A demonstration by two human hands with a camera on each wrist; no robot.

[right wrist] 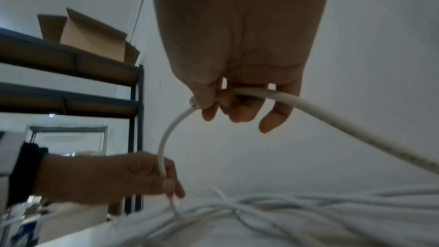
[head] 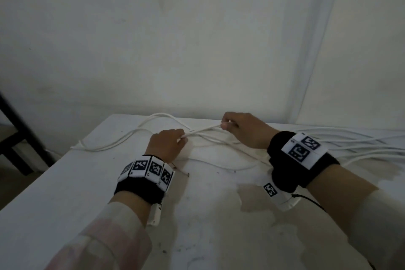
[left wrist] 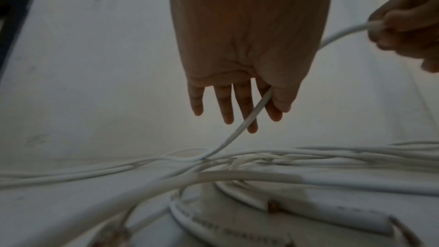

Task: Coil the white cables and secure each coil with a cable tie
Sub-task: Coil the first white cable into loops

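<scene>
The left hand point(head: 167, 143) and the right hand point(head: 243, 129) each pinch one white cable point(head: 202, 130). It stretches between them above the desk point(head: 65, 193). More cables point(head: 359, 144) lie on the right.

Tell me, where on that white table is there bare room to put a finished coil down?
The near part of the stained white table, between the two wrists and toward the left edge, lies bare. The far half is crowded: loose white cables spread right and loop left, and the left hand and right hand hold one strand there.
</scene>
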